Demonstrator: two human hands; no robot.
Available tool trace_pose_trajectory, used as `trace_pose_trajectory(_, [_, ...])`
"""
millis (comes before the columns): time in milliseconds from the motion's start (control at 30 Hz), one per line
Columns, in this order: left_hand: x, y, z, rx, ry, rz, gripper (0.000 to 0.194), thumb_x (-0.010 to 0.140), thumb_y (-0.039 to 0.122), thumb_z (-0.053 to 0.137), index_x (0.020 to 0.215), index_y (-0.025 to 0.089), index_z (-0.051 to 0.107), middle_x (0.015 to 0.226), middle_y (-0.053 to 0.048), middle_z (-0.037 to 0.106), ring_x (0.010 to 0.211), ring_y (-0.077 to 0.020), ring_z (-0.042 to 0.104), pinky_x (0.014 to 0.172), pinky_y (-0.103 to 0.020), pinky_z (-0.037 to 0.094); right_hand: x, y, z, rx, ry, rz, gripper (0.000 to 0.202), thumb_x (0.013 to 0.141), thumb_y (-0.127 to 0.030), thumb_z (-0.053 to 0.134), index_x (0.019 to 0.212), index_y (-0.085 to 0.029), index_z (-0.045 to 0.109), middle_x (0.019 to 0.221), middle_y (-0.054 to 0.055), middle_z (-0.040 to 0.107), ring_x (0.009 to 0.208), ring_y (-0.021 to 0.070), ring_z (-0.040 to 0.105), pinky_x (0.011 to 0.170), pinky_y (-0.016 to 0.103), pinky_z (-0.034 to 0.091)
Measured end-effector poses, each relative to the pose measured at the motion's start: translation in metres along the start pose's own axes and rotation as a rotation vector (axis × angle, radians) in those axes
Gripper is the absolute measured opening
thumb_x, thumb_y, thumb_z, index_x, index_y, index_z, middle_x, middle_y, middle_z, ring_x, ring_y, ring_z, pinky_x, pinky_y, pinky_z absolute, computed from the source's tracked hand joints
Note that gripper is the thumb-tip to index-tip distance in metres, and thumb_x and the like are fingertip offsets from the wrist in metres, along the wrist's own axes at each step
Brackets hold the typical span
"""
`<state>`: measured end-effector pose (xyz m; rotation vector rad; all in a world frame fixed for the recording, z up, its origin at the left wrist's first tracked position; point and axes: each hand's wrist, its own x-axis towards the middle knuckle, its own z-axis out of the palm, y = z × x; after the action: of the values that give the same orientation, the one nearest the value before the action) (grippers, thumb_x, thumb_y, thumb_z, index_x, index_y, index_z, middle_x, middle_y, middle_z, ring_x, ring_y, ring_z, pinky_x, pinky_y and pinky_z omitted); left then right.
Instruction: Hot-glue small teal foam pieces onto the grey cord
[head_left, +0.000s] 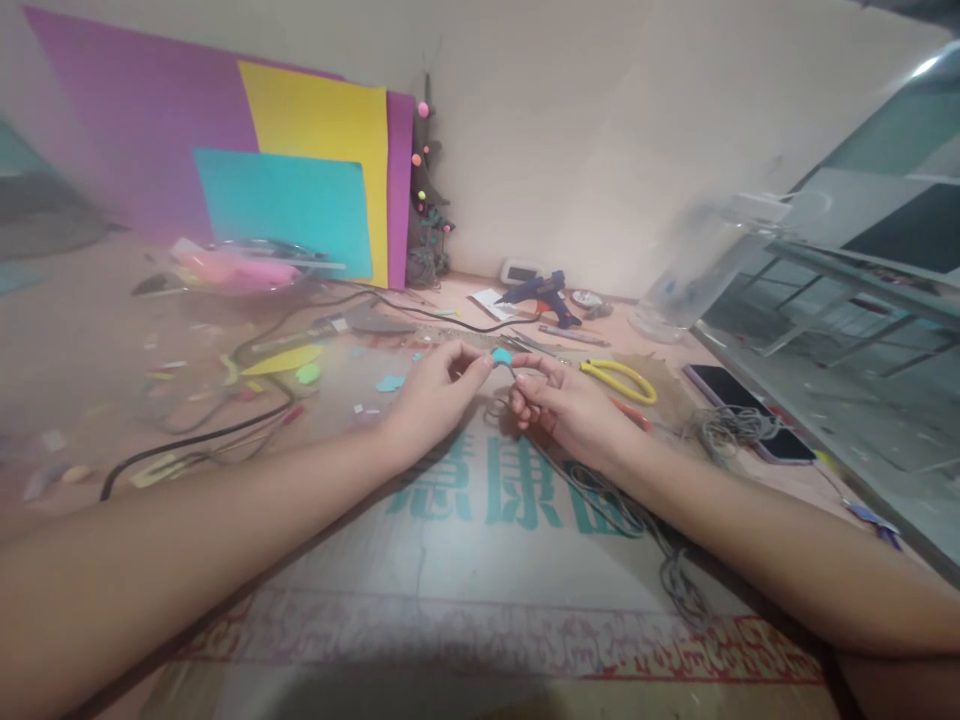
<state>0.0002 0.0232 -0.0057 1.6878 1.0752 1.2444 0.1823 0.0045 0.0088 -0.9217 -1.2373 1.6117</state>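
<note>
Lg. purple sheet (135, 120), upright at back, L side. Printed mat (480, 580), under my forearms. My L hand (439, 390): thumb & index pinched on teal pc. (501, 356), held above mat, btwn. my hands. My R hand (566, 400): fingertips together on thin grey cord (630, 515), index near pc. Yellow handle (621, 381), just beyond R hand.

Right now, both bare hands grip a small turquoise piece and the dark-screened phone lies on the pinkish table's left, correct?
Not quite: the head view shows the dark-screened phone on the right of the table. The small turquoise piece is in the grip of the left hand and right hand.
</note>
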Motion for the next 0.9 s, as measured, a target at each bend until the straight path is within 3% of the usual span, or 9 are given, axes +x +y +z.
trace_pose_trajectory(167, [0.0,0.001,0.0,0.014,0.0,0.0,0.02,0.09,0.035,0.057,0.082,0.017,0.059,0.079,0.0,0.062,0.075,-0.0157,0.056,0.071,-0.03,0.04,-0.002,0.005,0.0,-0.104,-0.034,-0.04,0.038,0.083,-0.037,0.075,0.112,-0.02,0.058,0.058,-0.007,0.059,0.049,0.0083,0.047,0.05,0.021,0.036])
trace_pose_trajectory(300, [0.0,0.002,-0.001,0.008,-0.011,0.008,0.021,0.09,0.036,0.057,0.084,0.017,0.06,0.08,0.0,0.062,0.076,-0.0157,0.056,0.07,-0.029,0.04,0.001,0.006,-0.003,-0.113,0.026,-0.068,0.036,0.082,-0.037,0.076,0.109,-0.02,0.059,0.056,-0.008,0.055,0.048,0.0076,0.043,0.048,0.021,0.031])
trace_pose_trajectory(533, [-0.001,0.005,0.0,0.007,-0.029,0.002,0.018,0.091,0.033,0.055,0.083,0.017,0.06,0.08,0.0,0.062,0.076,-0.0154,0.055,0.071,-0.03,0.04,0.005,0.002,-0.009,-0.157,0.141,-0.133,0.034,0.075,-0.037,0.08,0.099,-0.019,0.065,0.061,-0.006,0.054,0.053,0.0082,0.045,0.05,0.022,0.036])
trace_pose_trajectory(900, [-0.004,0.005,0.001,0.064,-0.091,0.05,0.019,0.091,0.034,0.057,0.081,0.018,0.059,0.081,0.001,0.064,0.074,-0.0144,0.056,0.068,-0.029,0.039,0.004,0.003,-0.012,-0.364,0.149,-0.232,0.034,0.086,-0.052,0.068,0.077,-0.019,0.066,0.061,-0.005,0.05,0.055,0.0093,0.045,0.055,0.024,0.038])
